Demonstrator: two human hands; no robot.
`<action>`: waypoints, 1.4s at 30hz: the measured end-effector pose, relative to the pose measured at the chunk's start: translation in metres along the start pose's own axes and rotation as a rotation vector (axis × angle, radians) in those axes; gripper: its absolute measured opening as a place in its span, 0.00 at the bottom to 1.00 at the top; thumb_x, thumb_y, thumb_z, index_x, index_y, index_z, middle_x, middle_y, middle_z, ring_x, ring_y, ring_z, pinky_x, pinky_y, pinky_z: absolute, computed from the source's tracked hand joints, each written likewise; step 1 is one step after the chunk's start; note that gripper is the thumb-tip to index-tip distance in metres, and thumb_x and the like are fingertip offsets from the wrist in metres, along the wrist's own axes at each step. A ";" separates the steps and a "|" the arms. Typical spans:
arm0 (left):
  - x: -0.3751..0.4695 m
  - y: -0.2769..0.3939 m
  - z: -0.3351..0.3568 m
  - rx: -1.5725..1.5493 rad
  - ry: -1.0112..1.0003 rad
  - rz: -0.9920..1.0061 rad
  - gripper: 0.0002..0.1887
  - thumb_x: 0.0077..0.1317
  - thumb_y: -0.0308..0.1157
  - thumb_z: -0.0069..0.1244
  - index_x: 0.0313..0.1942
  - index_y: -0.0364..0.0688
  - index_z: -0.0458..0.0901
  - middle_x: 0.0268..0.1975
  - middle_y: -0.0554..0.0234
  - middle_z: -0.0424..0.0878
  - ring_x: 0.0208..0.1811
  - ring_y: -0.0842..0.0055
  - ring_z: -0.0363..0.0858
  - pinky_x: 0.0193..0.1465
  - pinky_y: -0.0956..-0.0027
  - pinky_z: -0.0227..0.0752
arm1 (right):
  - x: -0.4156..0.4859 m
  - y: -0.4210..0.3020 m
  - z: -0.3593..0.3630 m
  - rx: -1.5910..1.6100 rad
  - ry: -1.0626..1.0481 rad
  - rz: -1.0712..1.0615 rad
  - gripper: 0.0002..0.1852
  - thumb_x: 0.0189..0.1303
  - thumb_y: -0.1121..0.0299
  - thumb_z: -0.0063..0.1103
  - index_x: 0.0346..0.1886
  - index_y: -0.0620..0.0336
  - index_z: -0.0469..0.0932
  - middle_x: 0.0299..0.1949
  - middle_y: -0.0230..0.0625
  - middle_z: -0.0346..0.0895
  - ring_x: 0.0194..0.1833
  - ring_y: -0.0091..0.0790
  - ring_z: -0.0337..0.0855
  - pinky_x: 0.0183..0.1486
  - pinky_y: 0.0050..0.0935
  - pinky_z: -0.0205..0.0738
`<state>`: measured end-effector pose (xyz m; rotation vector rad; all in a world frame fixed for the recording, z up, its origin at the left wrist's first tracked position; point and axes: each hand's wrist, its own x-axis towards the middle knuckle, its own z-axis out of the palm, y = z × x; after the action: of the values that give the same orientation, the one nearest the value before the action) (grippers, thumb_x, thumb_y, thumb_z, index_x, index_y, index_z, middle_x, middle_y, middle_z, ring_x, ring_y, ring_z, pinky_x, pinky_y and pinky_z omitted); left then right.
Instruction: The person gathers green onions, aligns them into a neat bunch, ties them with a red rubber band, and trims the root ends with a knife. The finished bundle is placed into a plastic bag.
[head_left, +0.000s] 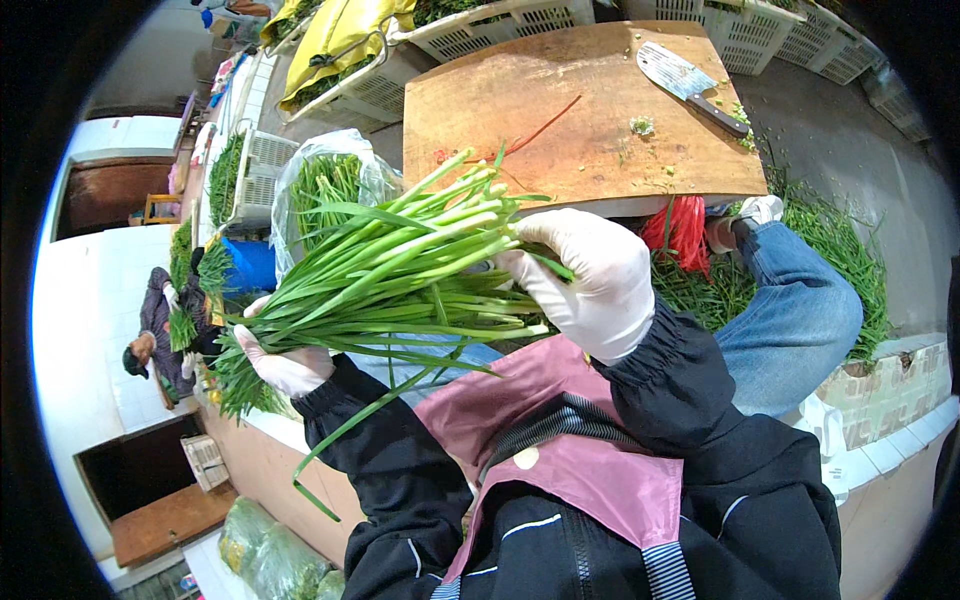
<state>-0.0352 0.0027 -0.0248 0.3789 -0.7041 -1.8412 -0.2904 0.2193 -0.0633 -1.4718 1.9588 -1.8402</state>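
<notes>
My gloved left hand (283, 364) is wrapped around the leafy end of a large bunch of garlic chives (390, 270). Their pale cut stems point up and to the right, and one long leaf hangs down over my left sleeve. At the stem ends, my gloved right hand (592, 274) pinches a few green leaves (553, 264) between thumb and fingers. Beyond the bunch stands a wooden board (517, 105), with a red plastic strip (546, 129) lying on it. A cleaver with a dark handle (679, 75) rests at the board's far right.
Red plastic ties (681, 232) hang below the board's near edge. Loose greens (832, 262) cover the floor around my leg. A plastic bag of chives (330, 187) and a white crate (262, 176) stand left. Further left, another person (169, 330) handles greens. More crates (502, 34) line the back.
</notes>
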 end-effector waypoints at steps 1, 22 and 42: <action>-0.001 0.001 -0.001 -0.018 -0.017 -0.022 0.11 0.63 0.41 0.45 0.37 0.45 0.72 0.36 0.66 0.75 0.43 0.69 0.73 0.51 0.58 0.66 | -0.001 0.000 0.000 0.052 -0.002 0.030 0.08 0.51 0.74 0.64 0.34 0.64 0.78 0.27 0.40 0.78 0.29 0.33 0.80 0.33 0.25 0.73; -0.005 -0.010 0.016 -0.103 -0.660 -0.021 0.16 0.68 0.48 0.39 0.45 0.47 0.75 0.50 0.71 0.74 0.62 0.60 0.62 0.65 0.47 0.53 | -0.006 -0.013 -0.006 0.311 -0.324 0.162 0.14 0.45 0.66 0.65 0.36 0.61 0.78 0.31 0.40 0.75 0.34 0.43 0.76 0.38 0.35 0.70; 0.004 -0.027 0.040 -0.347 -0.777 0.053 0.10 0.66 0.43 0.44 0.37 0.47 0.72 0.36 0.75 0.76 0.46 0.82 0.72 0.64 0.61 0.56 | -0.015 -0.022 -0.018 0.073 -0.510 0.226 0.32 0.38 0.49 0.71 0.44 0.63 0.78 0.39 0.47 0.77 0.41 0.46 0.78 0.47 0.36 0.71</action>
<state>-0.0792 0.0175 -0.0105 -0.6118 -0.8647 -2.0017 -0.2814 0.2465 -0.0481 -1.4449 1.7030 -1.2713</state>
